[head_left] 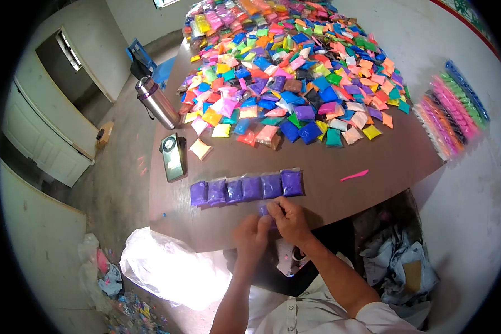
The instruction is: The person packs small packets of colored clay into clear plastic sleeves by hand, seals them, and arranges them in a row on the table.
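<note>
My left hand [251,232] and my right hand [291,221] meet at the near edge of the table, fingers pinched together. Between the fingertips shows part of a small purple packet [263,210]; most of it is hidden by the hands. Just beyond them, several clear packets with purple filling [251,188] lie side by side in a row. To the right of the row is a pink plastic knife [354,176], touched by neither hand.
A large heap of small coloured packets [295,83] covers the far table [328,209]. On the left stand a steel flask [157,103] and a dark device [173,158]. Bundled coloured packs [453,108] lean at the right wall. A white plastic bag [170,270] hangs below the near-left edge.
</note>
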`<state>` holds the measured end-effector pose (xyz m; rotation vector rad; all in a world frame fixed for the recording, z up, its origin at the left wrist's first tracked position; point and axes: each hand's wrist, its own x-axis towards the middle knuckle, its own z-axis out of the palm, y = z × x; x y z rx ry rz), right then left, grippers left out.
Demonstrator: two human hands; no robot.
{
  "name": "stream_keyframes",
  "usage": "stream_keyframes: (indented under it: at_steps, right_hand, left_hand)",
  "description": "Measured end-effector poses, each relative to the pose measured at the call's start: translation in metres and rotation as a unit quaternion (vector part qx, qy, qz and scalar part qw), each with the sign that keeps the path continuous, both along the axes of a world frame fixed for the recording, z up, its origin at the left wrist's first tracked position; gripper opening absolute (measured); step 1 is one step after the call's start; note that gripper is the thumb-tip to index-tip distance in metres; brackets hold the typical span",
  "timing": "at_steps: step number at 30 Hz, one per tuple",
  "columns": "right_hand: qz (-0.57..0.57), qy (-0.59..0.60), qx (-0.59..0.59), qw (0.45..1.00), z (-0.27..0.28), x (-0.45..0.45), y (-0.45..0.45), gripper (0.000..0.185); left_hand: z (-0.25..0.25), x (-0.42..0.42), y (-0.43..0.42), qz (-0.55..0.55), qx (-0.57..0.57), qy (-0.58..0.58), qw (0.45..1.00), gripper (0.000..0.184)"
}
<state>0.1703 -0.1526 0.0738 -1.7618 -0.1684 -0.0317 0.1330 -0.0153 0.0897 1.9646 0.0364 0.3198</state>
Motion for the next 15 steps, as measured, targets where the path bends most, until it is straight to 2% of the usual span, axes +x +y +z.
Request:
stream_keyframes:
  at_steps: [2, 3, 6, 8, 11, 15]
  right_hand:
    - [-0.021, 0.008, 0.04, 0.999, 0.002, 0.0, 0.001, 0.034]
    - [-0.02, 0.009, 0.04, 0.999, 0.002, -0.001, 0.003, 0.034]
    - [-0.021, -0.03, 0.054, 0.998, 0.006, -0.002, 0.004, 0.027]
    - [-0.02, -0.033, -0.004, 0.999, 0.009, -0.001, 0.003, 0.032]
    - [-0.01, -0.029, -0.03, 0.999, 0.011, -0.002, 0.002, 0.03]
    - [-0.003, 0.007, 0.013, 1.0, 0.004, -0.002, -0.001, 0.029]
  left_hand:
    - [-0.004, 0.0, 0.002, -0.043, 0.085, -0.044, 0.995, 0.037]
    - [-0.005, -0.001, 0.003, -0.042, 0.085, -0.043, 0.995, 0.037]
    - [-0.003, -0.002, 0.004, -0.039, 0.025, -0.015, 0.999, 0.036]
    - [0.002, -0.003, 0.006, -0.029, -0.017, 0.047, 0.998, 0.031]
    - [0.005, -0.003, 0.007, -0.03, -0.042, 0.072, 0.996, 0.029]
    - [0.003, -0.002, 0.003, -0.034, -0.028, 0.012, 0.999, 0.034]
